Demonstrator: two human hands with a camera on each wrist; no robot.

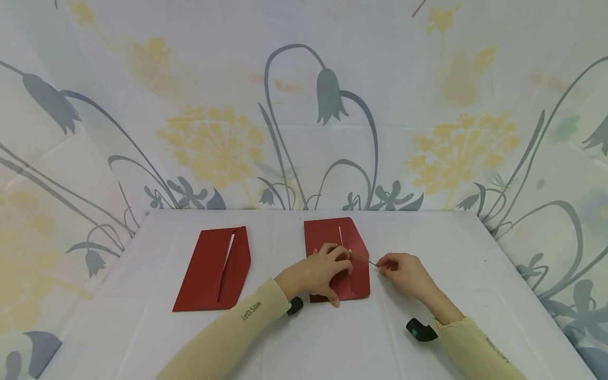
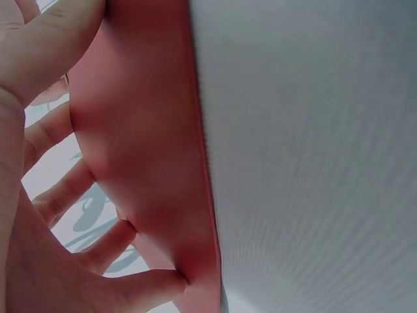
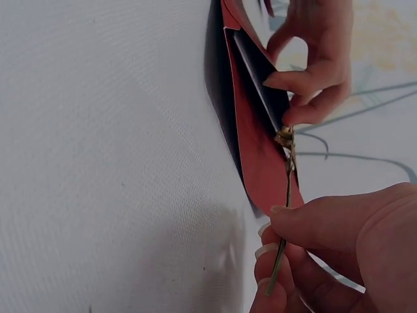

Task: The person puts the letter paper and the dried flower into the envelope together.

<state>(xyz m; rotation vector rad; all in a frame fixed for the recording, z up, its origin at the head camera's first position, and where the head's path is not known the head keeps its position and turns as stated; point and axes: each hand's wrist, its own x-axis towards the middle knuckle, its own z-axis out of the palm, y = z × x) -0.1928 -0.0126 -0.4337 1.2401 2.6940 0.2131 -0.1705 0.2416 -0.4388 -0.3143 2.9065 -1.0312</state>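
Observation:
In the head view, a red envelope (image 1: 328,232) lies with its flap spread to the right and a white sheet edge (image 1: 340,235) showing in its mouth. My left hand (image 1: 328,272) rests on this envelope, fingers spread and bent, fingertips touching its surface in the left wrist view. Between thumb and fingers my right hand (image 1: 404,272) pinches a thin green stem with a small dried flower head (image 3: 285,137). That dried flower lies across the flap, its head beside the left fingertips at the envelope's mouth. Part of the envelope is hidden beneath the left hand.
To the left lies a second red envelope (image 1: 204,269), its flap also spread right, with a white strip showing inside. A white cloth covers the table (image 1: 280,348). Behind stands a flower-patterned curtain (image 1: 304,132). Dark wrist devices (image 1: 420,331) sit by both sleeves.

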